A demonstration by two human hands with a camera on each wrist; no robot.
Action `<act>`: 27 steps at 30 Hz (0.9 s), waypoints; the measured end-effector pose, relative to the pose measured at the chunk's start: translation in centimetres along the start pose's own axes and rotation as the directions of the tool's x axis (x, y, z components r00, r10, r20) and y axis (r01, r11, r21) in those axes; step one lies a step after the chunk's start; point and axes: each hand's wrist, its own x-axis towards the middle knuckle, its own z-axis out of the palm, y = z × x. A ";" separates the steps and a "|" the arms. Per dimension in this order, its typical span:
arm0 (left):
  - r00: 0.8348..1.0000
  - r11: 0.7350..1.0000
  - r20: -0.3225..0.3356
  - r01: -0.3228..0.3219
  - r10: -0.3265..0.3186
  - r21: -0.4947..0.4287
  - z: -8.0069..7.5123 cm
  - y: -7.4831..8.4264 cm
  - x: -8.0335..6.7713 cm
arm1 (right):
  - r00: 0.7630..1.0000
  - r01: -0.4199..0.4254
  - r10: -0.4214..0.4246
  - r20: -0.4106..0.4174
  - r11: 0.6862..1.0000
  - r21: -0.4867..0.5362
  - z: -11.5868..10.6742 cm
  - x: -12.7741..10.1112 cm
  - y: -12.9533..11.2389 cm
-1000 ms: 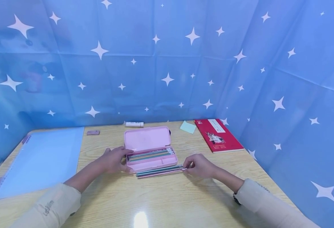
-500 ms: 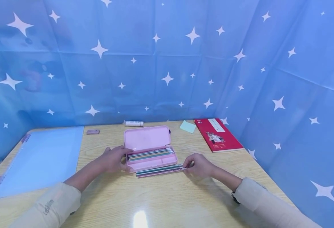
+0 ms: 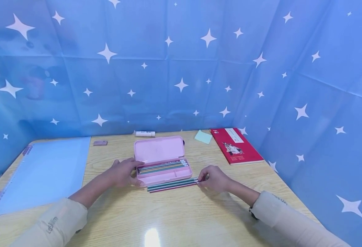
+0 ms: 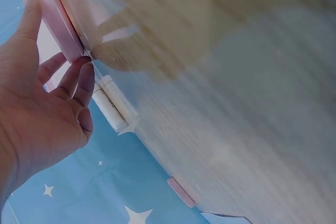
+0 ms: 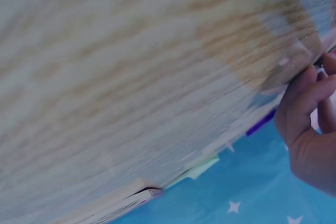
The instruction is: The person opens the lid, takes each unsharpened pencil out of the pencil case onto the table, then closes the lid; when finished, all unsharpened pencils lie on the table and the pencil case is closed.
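Note:
An open pink pencil case (image 3: pixel 160 177) stands mid-table, its lid (image 3: pixel 159 150) raised at the back. Several pencils (image 3: pixel 162 168) lie in its long rear compartment. My left hand (image 3: pixel 123 173) holds the case's left end, thumb at the front edge and fingers behind; the left wrist view shows this hand (image 4: pixel 52 98) against the pink side. In front of the case lies a small row of loose pencils (image 3: pixel 171 185), green ones and a reddish one. With thumb and forefinger my right hand (image 3: pixel 216 179) pinches the right, eraser end of the reddish pencil.
Behind the case lie a white glue stick (image 3: pixel 145 133) and an eraser (image 3: pixel 100 143). A pale green sticky note (image 3: pixel 203 137) and a red book (image 3: pixel 238 147) are at the back right. A large loose-leaf notebook (image 3: pixel 45 171) covers the left side. Starry blue cloth borders the table.
My right hand has shifted very slightly left at the pencil ends. The front pencil now sits closer to the others and looks redder. My left hand stays on the case.

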 end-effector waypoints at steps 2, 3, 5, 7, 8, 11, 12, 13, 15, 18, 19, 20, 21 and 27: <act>1.000 1.000 -0.001 0.000 0.000 -0.001 0.0 0.0 0.0 | 1.000 -0.011 0.011 -0.001 1.000 -0.002 0.0 0.0 0.0; 1.000 1.000 0.000 0.000 0.000 -0.001 0.0 0.0 0.0 | 1.000 -0.016 0.016 -0.002 1.000 -0.005 0.0 0.1 0.0; 1.000 1.000 -0.001 -0.002 0.002 -0.001 0.0 0.0 0.0 | 1.000 -0.018 0.018 -0.004 1.000 -0.005 0.0 0.1 0.0; 1.000 1.000 -0.001 -0.002 0.002 -0.002 0.0 -0.1 0.0 | 1.000 -0.015 0.015 -0.004 1.000 -0.009 0.0 0.2 0.0; 1.000 1.000 -0.001 -0.002 0.002 -0.003 0.0 0.0 0.0 | 1.000 -0.012 0.012 -0.003 1.000 -0.012 0.0 0.2 0.0; 1.000 1.000 -0.002 -0.005 0.005 -0.004 0.0 -0.1 0.0 | 1.000 -0.005 0.005 0.001 1.000 -0.014 -0.1 0.1 0.0; 1.000 1.000 -0.002 -0.006 0.006 -0.006 0.0 -0.1 0.0 | 1.000 -0.007 0.007 0.002 1.000 -0.016 -0.2 0.1 0.0; 1.000 1.000 -0.002 -0.006 0.006 -0.009 0.1 -0.1 0.0 | 1.000 -0.012 0.012 0.005 1.000 -0.017 -0.3 0.1 0.0; 1.000 1.000 -0.003 -0.006 0.006 -0.012 0.1 -0.1 0.1 | 1.000 -0.025 0.025 0.010 1.000 -0.015 -0.4 0.1 -0.1; 1.000 1.000 -0.007 -0.009 0.009 -0.008 0.1 -0.1 0.1 | 0.999 -0.037 0.037 0.013 0.999 -0.006 -0.7 0.4 -0.2; 1.000 1.000 -0.007 -0.008 0.008 -0.006 0.1 -0.1 0.1 | 0.999 -0.035 0.035 0.015 0.999 -0.003 -0.7 0.5 -0.3; 1.000 1.000 -0.006 -0.007 0.007 -0.003 0.1 -0.1 0.1 | 0.999 -0.029 0.029 0.018 1.000 0.001 -0.8 0.7 -0.3; 1.000 1.000 -0.006 -0.006 0.006 0.000 0.1 -0.1 0.1 | 1.000 -0.020 0.020 0.017 1.000 0.004 -0.9 0.8 -0.4; 1.000 1.000 -0.004 -0.002 0.002 -0.006 0.2 -0.2 0.0 | 0.999 0.043 -0.043 0.006 0.999 0.011 -1.2 2.1 -0.9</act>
